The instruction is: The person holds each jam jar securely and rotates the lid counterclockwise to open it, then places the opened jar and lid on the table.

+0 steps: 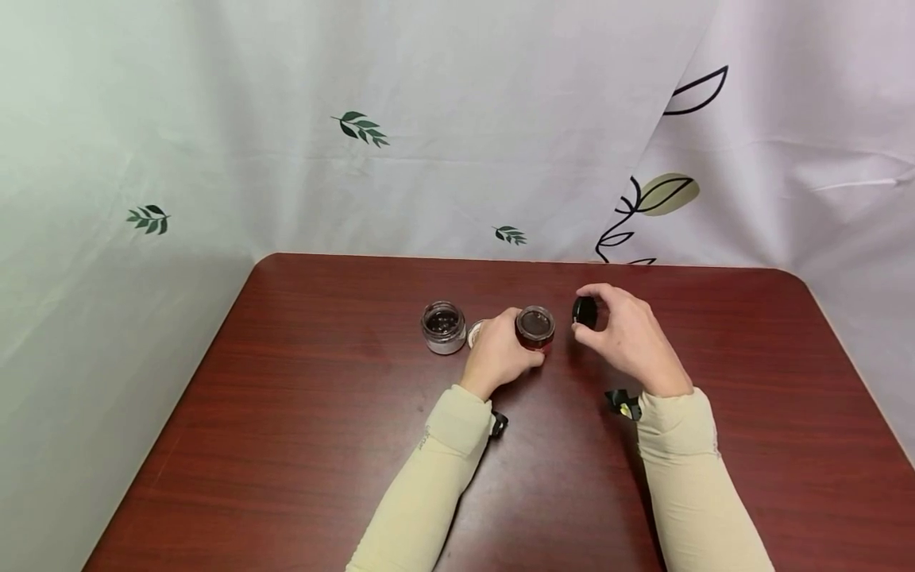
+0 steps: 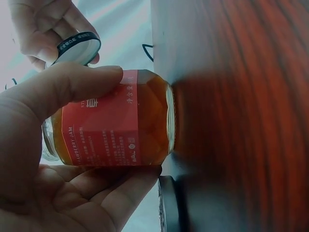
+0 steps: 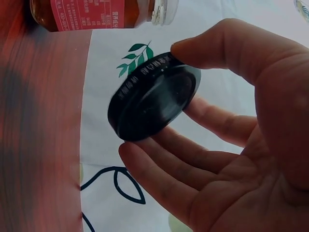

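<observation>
My left hand (image 1: 498, 353) grips a glass jam jar (image 2: 149, 116) with a red label reading strawberry jam. The jar stands upright on the table, its mouth uncovered and dark jam inside. To its right, my right hand (image 1: 632, 334) pinches a black jar lid (image 3: 154, 96) by the rim between thumb and fingers. The lid is held on edge above the table, apart from the jar. Beyond my left hand's other side sits a second open glass jar (image 1: 444, 327) with dark contents. Another lid (image 1: 475, 332), pale inside, lies beside that jar, partly hidden by my left hand.
Both jars stand on a dark red wooden table (image 1: 286, 445), toward its far edge. Behind and at the sides hangs a white curtain (image 1: 443, 95) with leaf prints. A black strap piece (image 1: 624, 403) shows at the right wrist.
</observation>
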Action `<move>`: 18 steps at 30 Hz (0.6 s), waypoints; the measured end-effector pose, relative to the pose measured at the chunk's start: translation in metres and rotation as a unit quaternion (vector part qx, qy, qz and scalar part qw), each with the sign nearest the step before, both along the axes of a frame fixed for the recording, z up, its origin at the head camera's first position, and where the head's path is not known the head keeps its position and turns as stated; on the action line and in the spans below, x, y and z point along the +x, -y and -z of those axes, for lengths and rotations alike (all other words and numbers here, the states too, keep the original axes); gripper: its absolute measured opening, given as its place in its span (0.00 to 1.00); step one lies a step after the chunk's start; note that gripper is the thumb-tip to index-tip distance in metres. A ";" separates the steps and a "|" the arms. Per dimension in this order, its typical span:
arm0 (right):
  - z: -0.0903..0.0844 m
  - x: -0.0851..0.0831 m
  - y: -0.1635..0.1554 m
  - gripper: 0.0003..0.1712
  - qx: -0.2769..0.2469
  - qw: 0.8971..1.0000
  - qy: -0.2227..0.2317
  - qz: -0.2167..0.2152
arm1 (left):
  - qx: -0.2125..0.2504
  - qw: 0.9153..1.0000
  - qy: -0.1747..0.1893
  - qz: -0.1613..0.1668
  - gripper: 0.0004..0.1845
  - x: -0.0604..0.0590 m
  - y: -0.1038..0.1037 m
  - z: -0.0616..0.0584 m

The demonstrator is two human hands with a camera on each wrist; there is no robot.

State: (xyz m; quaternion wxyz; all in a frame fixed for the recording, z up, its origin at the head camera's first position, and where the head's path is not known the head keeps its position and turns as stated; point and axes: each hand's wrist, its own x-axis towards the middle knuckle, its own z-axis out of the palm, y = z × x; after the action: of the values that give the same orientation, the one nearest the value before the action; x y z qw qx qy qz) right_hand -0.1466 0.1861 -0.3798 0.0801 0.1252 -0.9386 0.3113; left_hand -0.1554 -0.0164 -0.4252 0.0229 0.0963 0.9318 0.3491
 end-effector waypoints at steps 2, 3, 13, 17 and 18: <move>0.000 0.000 0.000 0.25 0.000 1.000 0.010 -0.001 | -0.001 1.000 0.002 0.000 0.31 0.000 0.000 0.000; 0.000 0.000 -0.001 0.25 -0.001 1.000 0.017 -0.001 | -0.002 1.000 0.003 0.000 0.31 -0.001 0.000 0.000; 0.002 0.001 -0.003 0.26 0.002 0.998 0.064 -0.012 | 0.003 1.000 0.006 0.001 0.31 0.000 -0.001 -0.001; 0.005 0.002 -0.003 0.26 0.000 0.997 0.073 -0.018 | -0.002 1.000 0.004 0.003 0.31 0.000 0.000 -0.001; 0.006 0.002 -0.003 0.26 -0.001 0.997 0.076 -0.020 | -0.004 1.000 0.004 0.003 0.31 0.000 0.000 -0.001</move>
State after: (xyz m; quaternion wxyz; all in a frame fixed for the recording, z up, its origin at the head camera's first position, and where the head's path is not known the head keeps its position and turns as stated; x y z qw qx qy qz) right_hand -0.1447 0.1888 -0.3857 0.0025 0.1200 -0.9390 0.3224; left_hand -0.1559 -0.0161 -0.4240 0.0281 0.0977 0.9327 0.3459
